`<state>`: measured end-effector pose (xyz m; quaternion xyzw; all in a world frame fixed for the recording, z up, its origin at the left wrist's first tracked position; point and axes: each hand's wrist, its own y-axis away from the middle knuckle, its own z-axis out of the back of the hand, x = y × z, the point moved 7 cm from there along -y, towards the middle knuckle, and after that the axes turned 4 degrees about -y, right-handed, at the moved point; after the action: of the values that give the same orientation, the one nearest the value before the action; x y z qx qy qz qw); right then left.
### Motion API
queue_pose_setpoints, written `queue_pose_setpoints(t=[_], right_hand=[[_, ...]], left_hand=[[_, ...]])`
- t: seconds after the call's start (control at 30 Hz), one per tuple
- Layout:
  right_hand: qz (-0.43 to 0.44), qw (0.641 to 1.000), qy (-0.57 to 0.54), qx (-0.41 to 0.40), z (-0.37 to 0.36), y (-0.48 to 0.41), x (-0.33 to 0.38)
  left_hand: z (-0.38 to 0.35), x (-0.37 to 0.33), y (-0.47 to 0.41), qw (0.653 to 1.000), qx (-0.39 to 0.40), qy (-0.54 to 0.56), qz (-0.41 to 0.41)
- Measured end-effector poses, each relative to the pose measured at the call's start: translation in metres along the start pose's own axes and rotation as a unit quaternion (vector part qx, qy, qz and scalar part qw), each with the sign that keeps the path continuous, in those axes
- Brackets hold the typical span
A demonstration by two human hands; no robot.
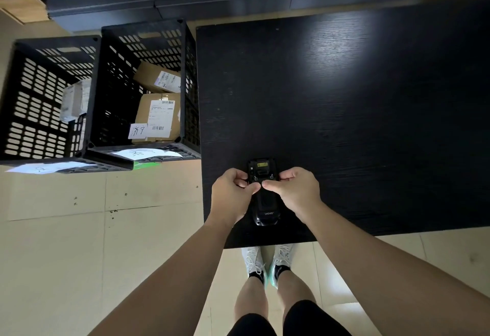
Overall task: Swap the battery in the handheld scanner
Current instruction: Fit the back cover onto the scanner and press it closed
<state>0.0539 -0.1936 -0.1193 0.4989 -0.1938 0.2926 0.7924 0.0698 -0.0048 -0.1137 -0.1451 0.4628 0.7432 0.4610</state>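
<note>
Gripping scanner (pixel 263 197) back-up, both hands' fingers (pixel 267 184) clenched on it | battery seemingly hidden under thumbs

Glossy plastic scanner (pixel 262 197), seemingly wood-grained table (pixel 344 112)

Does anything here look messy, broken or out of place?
Nothing looks broken or spilled. The scanner lies face down near the table edge, gripped by both hands. Only the paper sheets hanging loosely off the crates look slightly untidy.
</note>
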Motion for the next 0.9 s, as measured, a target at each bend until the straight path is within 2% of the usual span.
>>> queue_pose_setpoints(t=[0.1,0.17,0.27,0.4,0.73,0.9], right_hand=[[-0.005,1.000,0.000,0.002,-0.001,-0.002,-0.005],[-0.003,1.000,0.001,0.002,-0.001,-0.003,-0.006],[0.004,1.000,-0.004,0.002,-0.001,-0.005,-0.006],[0.009,1.000,-0.014,-0.008,-0.003,-0.008,-0.009],[0.006,0.999,-0.031,-0.010,-0.003,-0.007,-0.013],[0.006,0.999,-0.034,-0.011,-0.003,-0.008,-0.014]], left_hand=[[0.010,-0.017,-0.006,0.985,0.041,-0.092,-0.140],[0.010,-0.029,-0.012,0.948,0.105,-0.178,-0.243],[0.009,-0.039,-0.023,0.899,0.172,-0.250,-0.317],[0.000,-0.047,-0.028,0.839,0.207,-0.308,-0.399],[-0.008,-0.055,-0.033,0.789,0.265,-0.362,-0.419],[-0.009,-0.051,-0.036,0.808,0.273,-0.350,-0.388]])
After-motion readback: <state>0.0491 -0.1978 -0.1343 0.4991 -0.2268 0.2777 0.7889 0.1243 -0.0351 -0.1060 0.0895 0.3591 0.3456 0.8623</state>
